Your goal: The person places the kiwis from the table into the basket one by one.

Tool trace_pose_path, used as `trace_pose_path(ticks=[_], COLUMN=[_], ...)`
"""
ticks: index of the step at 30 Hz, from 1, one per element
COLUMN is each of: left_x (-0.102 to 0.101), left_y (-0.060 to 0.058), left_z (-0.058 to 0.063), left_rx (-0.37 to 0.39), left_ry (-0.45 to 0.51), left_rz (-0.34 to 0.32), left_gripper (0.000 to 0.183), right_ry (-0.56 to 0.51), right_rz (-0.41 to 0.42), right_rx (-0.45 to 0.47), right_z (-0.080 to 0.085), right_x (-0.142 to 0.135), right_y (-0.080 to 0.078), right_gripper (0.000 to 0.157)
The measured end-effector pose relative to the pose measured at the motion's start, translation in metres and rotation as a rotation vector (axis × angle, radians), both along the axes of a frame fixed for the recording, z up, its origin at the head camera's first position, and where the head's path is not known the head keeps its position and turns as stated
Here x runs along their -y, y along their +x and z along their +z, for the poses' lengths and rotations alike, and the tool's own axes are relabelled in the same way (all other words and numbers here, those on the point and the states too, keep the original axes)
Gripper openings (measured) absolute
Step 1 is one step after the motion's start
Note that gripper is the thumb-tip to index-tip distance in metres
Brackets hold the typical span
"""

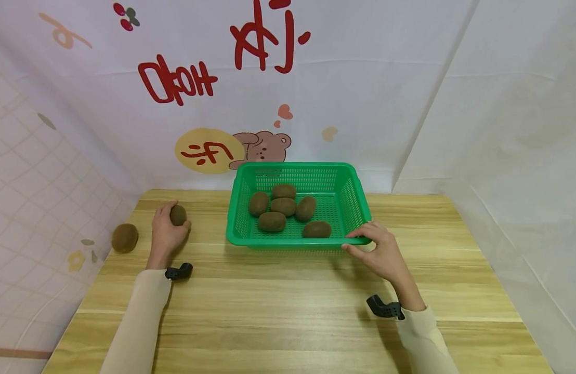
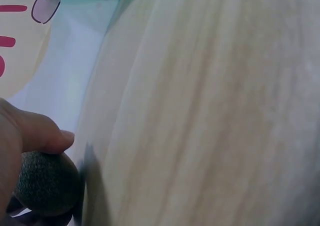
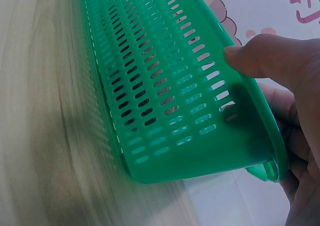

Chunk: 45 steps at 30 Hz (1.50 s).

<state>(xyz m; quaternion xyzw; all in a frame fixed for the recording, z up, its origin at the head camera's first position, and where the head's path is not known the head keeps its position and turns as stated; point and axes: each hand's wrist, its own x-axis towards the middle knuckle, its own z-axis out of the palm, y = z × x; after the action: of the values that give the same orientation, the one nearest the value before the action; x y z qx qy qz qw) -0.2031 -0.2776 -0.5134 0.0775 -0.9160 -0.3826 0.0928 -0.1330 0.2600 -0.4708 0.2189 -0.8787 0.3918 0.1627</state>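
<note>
My left hand (image 1: 168,232) grips a brown kiwi (image 1: 178,215) at the left of the table, thumb on one side and fingers on the other. In the left wrist view the same kiwi (image 2: 47,183) shows under the thumb. A second loose kiwi (image 1: 125,238) lies to the left of that hand. My right hand (image 1: 379,250) pinches the near right corner of a green plastic basket (image 1: 297,242). The right wrist view has the thumb outside the basket's rim (image 3: 250,88) and the fingers partly hidden behind it. Several kiwis (image 1: 283,206) lie inside the basket, mostly toward its left half.
The wooden table (image 1: 269,311) runs back to a white cloth backdrop (image 1: 363,104) with red lettering and a cartoon bear. Pale cloth (image 1: 26,182) also borders the left side. A black wrist camera (image 1: 383,307) sits on the right wrist, another (image 1: 179,271) on the left.
</note>
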Motion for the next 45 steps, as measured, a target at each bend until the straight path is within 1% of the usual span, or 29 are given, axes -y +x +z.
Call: trace_pose_path(ticks=[5, 12, 21, 26, 33, 45], left_x=[0.000, -0.005, -0.014, -0.021, -0.031, -0.048], left_y=[0.000, 0.001, 0.001, 0.001, 0.001, 0.001], left_z=[-0.002, 0.000, 0.006, 0.010, 0.015, 0.028], left_rx=[-0.028, -0.056, -0.052, -0.069, -0.139, -0.211], left_ry=[0.005, 0.020, 0.074, 0.086, 0.094, 0.085], left_rz=[0.004, 0.015, 0.015, 0.000, -0.025, -0.079], left_gripper=[0.070, 0.070, 0.072, 0.071, 0.067, 0.066], right_ry=[-0.003, -0.006, -0.007, -0.007, -0.022, -0.019], right_rz=[0.001, -0.002, -0.001, -0.002, 0.001, 0.004], right_rx=[-0.002, 0.000, 0.001, 0.002, 0.020, 0.009], right_z=[0.000, 0.001, 0.002, 0.001, 0.002, 0.001], right_x=[0.000, 0.001, 0.001, 0.001, 0.001, 0.001], right_y=[0.000, 0.001, 0.001, 0.001, 0.001, 0.000], right_gripper=[0.020, 0.021, 0.021, 0.021, 0.021, 0.021])
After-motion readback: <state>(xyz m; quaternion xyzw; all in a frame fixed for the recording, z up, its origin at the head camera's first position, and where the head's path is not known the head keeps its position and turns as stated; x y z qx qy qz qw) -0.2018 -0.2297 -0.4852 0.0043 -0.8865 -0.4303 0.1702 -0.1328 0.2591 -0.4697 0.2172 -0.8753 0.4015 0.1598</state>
